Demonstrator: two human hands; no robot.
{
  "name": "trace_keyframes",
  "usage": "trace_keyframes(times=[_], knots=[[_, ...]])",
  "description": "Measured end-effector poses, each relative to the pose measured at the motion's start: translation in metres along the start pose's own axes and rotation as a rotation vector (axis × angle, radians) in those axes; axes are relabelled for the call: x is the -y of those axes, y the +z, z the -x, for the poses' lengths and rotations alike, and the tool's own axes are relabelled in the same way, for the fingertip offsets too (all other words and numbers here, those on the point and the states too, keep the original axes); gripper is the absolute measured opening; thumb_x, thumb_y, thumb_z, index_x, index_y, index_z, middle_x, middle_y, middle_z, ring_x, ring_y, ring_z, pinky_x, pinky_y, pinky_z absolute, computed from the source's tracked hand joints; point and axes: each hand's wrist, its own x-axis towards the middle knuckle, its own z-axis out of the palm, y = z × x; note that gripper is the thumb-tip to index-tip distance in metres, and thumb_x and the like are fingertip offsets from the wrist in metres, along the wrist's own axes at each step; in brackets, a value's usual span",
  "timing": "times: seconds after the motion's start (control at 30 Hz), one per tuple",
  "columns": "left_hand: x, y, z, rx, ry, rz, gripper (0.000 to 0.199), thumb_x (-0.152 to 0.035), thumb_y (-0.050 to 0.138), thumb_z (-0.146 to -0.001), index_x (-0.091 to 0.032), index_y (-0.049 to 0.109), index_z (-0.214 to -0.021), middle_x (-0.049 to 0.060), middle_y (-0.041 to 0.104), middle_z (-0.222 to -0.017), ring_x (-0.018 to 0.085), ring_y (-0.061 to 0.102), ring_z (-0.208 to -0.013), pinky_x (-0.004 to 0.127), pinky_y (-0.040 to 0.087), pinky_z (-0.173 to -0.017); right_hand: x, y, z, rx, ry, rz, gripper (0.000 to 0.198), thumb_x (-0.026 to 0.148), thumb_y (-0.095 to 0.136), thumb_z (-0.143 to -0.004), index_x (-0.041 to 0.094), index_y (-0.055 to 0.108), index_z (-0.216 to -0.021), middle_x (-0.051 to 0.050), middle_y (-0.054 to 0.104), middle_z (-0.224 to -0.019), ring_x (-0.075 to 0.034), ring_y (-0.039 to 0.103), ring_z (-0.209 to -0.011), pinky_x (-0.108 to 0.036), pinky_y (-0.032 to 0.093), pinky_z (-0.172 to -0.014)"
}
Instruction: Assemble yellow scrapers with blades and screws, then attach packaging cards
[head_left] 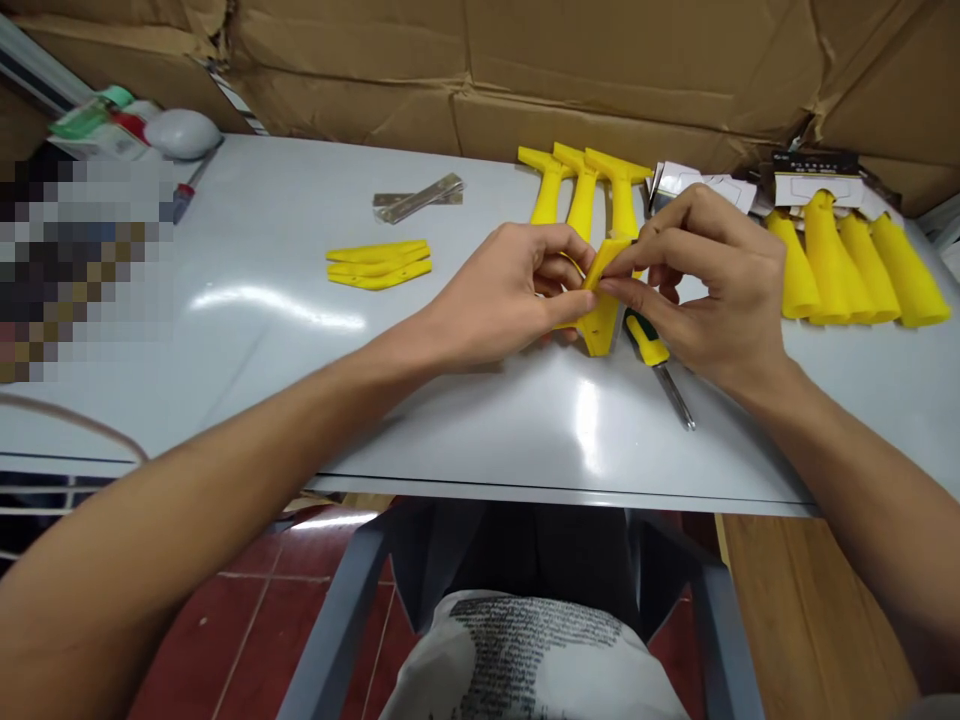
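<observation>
My left hand [517, 285] is closed around a yellow plastic scraper [598, 325], holding its wide head tilted above the table. Thumb and forefinger of my right hand [697, 275] pinch together against the face of that head; whatever lies between their tips is too small to make out. Just below the right hand, a screwdriver [651, 345] with a yellow and dark green handle rests with its metal shaft toward me. Beyond my hands lie several yellow T-shaped scraper handles [581, 190]. Left of them are slim yellow plastic strips with small holes [379, 265].
Flat metal blades in clear wrapping [420, 198] lie behind the strips. Yellow scraper covers [851, 265] with printed cards [817, 185] stand at the right. Cardboard [525, 80] walls the back of the white table [465, 430]. Bottles and a white rounded object [182, 133] occupy the far left corner.
</observation>
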Motion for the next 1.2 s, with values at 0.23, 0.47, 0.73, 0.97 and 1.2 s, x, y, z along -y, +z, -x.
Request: trace_keyframes(times=[0.23,0.47,0.73,0.97,1.2], knots=[[-0.001,0.003,0.000,-0.024,0.041,-0.008,0.017,-0.020,0.084,-0.092,-0.022,0.068,-0.097,0.000,0.078,-0.087,0.017,0.078,-0.078,0.030,0.068,-0.071,0.002,0.005,0.001,-0.024,0.098,-0.152,0.027,0.060,0.088,-0.091,0.035,0.083,-0.100,-0.013,0.076,-0.113,-0.038,0.068,-0.121,-0.054,0.063,-0.092],[-0.001,0.002,-0.001,-0.028,0.037,-0.023,0.020,-0.021,0.085,-0.089,-0.021,0.067,-0.097,0.001,0.078,-0.084,0.017,0.077,-0.075,0.026,0.062,-0.065,0.000,0.006,0.006,-0.043,0.104,-0.179,0.023,0.062,0.084,-0.094,0.039,0.084,-0.099,-0.011,0.080,-0.113,-0.039,0.066,-0.126,-0.057,0.063,-0.097],[0.004,0.003,0.000,-0.026,0.121,-0.036,0.033,-0.038,0.091,-0.090,-0.020,0.065,-0.097,0.001,0.077,-0.087,0.016,0.076,-0.079,0.029,0.070,-0.072,-0.015,0.022,0.003,-0.249,-0.228,0.009,0.030,0.055,0.075,-0.104,0.028,0.081,-0.093,-0.009,0.072,-0.094,-0.022,0.064,-0.080,-0.043,0.059,-0.067],[0.007,-0.001,-0.003,-0.041,0.113,-0.046,0.032,-0.035,0.090,-0.089,-0.021,0.064,-0.101,0.000,0.077,-0.084,0.015,0.077,-0.071,0.026,0.066,-0.062,-0.013,0.023,0.003,-0.287,-0.288,0.070,0.022,0.043,0.072,-0.108,0.028,0.083,-0.098,-0.009,0.075,-0.093,-0.022,0.068,-0.082,-0.038,0.060,-0.064],[0.008,0.001,-0.003,-0.037,0.165,-0.076,0.030,-0.034,0.089,-0.090,-0.020,0.065,-0.100,-0.001,0.077,-0.083,0.014,0.076,-0.072,0.024,0.063,-0.062,-0.007,0.022,0.006,-0.231,-0.209,0.048,0.020,0.044,0.071,-0.107,0.028,0.080,-0.099,-0.010,0.075,-0.098,-0.021,0.068,-0.083,-0.039,0.062,-0.067]])
